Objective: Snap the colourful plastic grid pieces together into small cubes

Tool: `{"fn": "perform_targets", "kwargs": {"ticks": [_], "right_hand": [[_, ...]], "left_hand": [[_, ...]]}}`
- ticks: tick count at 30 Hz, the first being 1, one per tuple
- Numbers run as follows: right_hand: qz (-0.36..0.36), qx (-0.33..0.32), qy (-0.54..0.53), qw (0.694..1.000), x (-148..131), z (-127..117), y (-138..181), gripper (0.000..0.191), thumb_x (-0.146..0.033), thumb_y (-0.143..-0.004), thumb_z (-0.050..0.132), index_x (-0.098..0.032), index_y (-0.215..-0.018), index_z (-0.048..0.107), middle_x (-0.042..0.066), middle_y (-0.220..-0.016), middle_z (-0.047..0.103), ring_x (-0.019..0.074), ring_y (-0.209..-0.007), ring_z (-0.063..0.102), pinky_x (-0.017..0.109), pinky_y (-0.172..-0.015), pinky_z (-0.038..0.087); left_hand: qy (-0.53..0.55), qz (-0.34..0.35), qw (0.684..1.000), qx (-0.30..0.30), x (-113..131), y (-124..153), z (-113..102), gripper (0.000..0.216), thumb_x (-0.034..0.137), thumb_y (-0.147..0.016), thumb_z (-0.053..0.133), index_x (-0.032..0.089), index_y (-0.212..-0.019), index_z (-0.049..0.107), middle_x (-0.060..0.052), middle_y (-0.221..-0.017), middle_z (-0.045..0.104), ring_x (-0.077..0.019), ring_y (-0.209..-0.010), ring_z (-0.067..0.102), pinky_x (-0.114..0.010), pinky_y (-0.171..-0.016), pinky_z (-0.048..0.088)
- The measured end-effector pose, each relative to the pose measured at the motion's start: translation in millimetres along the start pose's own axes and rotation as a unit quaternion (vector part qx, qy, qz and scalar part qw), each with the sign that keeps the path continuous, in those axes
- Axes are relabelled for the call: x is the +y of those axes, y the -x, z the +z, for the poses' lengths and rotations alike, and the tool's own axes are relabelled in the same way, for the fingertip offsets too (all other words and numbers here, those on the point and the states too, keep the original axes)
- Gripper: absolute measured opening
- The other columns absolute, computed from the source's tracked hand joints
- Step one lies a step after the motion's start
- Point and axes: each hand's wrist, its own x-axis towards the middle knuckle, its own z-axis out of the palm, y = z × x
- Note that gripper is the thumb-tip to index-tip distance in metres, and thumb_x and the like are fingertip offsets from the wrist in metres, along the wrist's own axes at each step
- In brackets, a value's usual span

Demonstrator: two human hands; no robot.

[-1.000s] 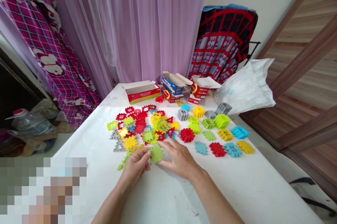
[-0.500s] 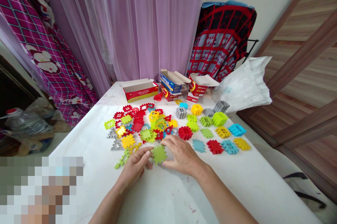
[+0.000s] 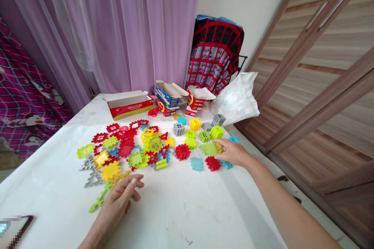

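My right hand (image 3: 233, 151) reaches over the sorted pieces at the right, its fingers closed at the edge of a green toothed square tile (image 3: 209, 148). That tile seems to overlap another green one beneath it. Just below lie a red tile stack (image 3: 213, 163), a light blue tile (image 3: 196, 164) and a blue stack (image 3: 226, 164), partly covered by my hand. My left hand (image 3: 124, 192) rests at the near left, fingers loosely bent and apart, holding nothing. Beside it are a green arrow-shaped piece (image 3: 100, 198) and a yellow square tile (image 3: 111, 171).
A mixed pile of red, yellow, green and grey pieces (image 3: 128, 143) covers the left of the white table. Small stacks by colour stand at the right, including a red stack (image 3: 182, 152). Behind are a red carton (image 3: 130, 108), a blue carton (image 3: 167, 97) and a white bag (image 3: 236, 99).
My right hand has moved away from my left, carrying the green tile right to the sorted pieces. My left hand has let go of it. The view has turned right.
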Motion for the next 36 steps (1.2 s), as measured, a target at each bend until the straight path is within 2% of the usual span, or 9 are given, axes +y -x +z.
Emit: {"fn": "perform_targets", "kwargs": {"ticks": [5,13,19,28,36], "right_hand": [[0.005,-0.057,0.025,0.998,11.0,4.6,-26.3,0.053,-0.028,-0.069,0.07,-0.021,-0.121,0.06,0.0,-0.087,0.07,0.0173,-0.078,0.062,0.024,-0.063,0.039],[-0.005,-0.081,0.084,0.993,2.8,9.9,-41.6,0.054,-0.023,-0.069,0.07,-0.022,-0.121,0.06,-0.001,-0.086,0.072,0.0171,-0.077,0.063,0.023,-0.058,0.033],[-0.005,-0.096,0.096,0.991,-4.6,6.4,-44.8,0.055,-0.022,-0.068,0.07,-0.022,-0.121,0.06,0.0,-0.09,0.072,0.0184,-0.08,0.064,0.023,-0.059,0.035],[-0.026,-0.081,0.112,0.99,-3.7,6.9,-44.3,0.047,-0.016,-0.071,0.063,-0.024,-0.118,0.065,0.002,-0.098,0.073,0.0211,-0.089,0.066,0.025,-0.065,0.04],[-0.06,-0.122,0.166,0.977,-12.3,7.6,-56.0,0.057,-0.022,-0.07,0.067,-0.029,-0.126,0.062,0.004,-0.104,0.072,0.0246,-0.095,0.065,0.027,-0.068,0.044]], "left_hand": [[-0.007,0.0,1.0,0.001,-1.8,0.2,-1.9,0.069,0.077,-0.067,0.057,0.019,-0.103,0.067,-0.006,-0.088,0.069,-0.0146,-0.059,0.06,-0.02,-0.039,0.039],[-0.01,0.001,1.0,0.018,-3.2,-4.4,-1.9,0.069,0.078,-0.06,0.062,0.02,-0.096,0.07,-0.006,-0.081,0.071,-0.016,-0.055,0.06,-0.021,-0.036,0.041],[-0.02,0.004,1.0,0.015,-20.1,-9.1,-6.3,0.065,0.075,-0.066,0.06,0.021,-0.1,0.07,-0.006,-0.084,0.072,-0.0161,-0.057,0.06,-0.021,-0.037,0.042],[-0.036,-0.005,0.999,0.017,3.0,-1.6,-2.2,0.07,0.08,-0.059,0.061,0.021,-0.095,0.071,-0.006,-0.08,0.071,-0.0168,-0.057,0.06,-0.022,-0.037,0.042],[-0.035,-0.009,0.999,0.021,-2.4,-4.0,-2.7,0.069,0.079,-0.059,0.061,0.022,-0.096,0.071,-0.006,-0.081,0.071,-0.0168,-0.057,0.059,-0.022,-0.036,0.041]]}}
